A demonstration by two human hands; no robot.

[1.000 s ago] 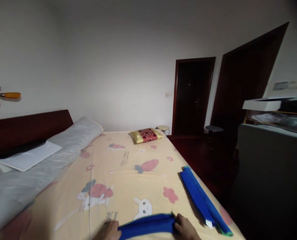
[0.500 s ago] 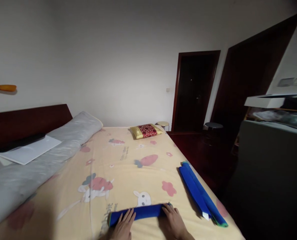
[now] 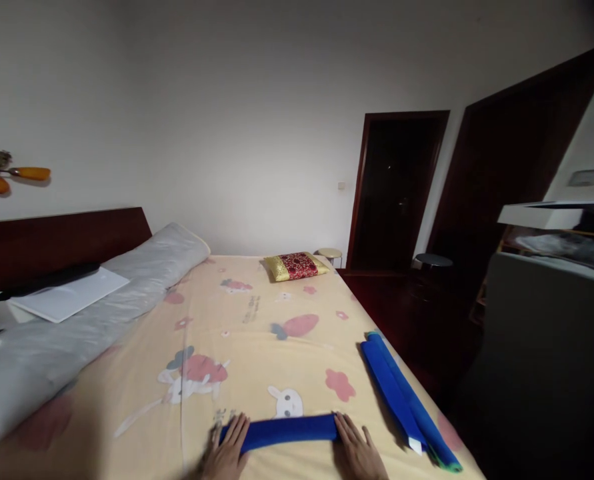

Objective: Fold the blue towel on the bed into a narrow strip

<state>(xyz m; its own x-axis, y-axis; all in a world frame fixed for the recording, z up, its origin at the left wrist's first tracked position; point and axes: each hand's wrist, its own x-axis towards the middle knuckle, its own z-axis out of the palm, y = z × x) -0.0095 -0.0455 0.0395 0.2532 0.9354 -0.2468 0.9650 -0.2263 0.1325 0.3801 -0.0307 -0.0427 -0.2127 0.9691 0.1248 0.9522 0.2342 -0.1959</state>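
A blue rolled cloth lies crosswise on the bed near its foot edge, at six o'clock in the view. The left hand lies flat at the roll's left end and the right hand flat at its right end, fingers spread and pointing to twelve o'clock. Neither hand's grip is closed round the cloth; both lie open with palms down, which seems to pin the roll at its two ends so it holds its tight shape, though the wrists are cut off by the frame.

At three o'clock from the roll, near but apart, a second blue roll lies lengthwise along the bed's right edge, its near end just beside the drop to the dark floor. The printed sheet toward twelve o'clock lies open as far as a small red and gold pillow. At nine to ten o'clock a long grey bolster runs along the headboard.
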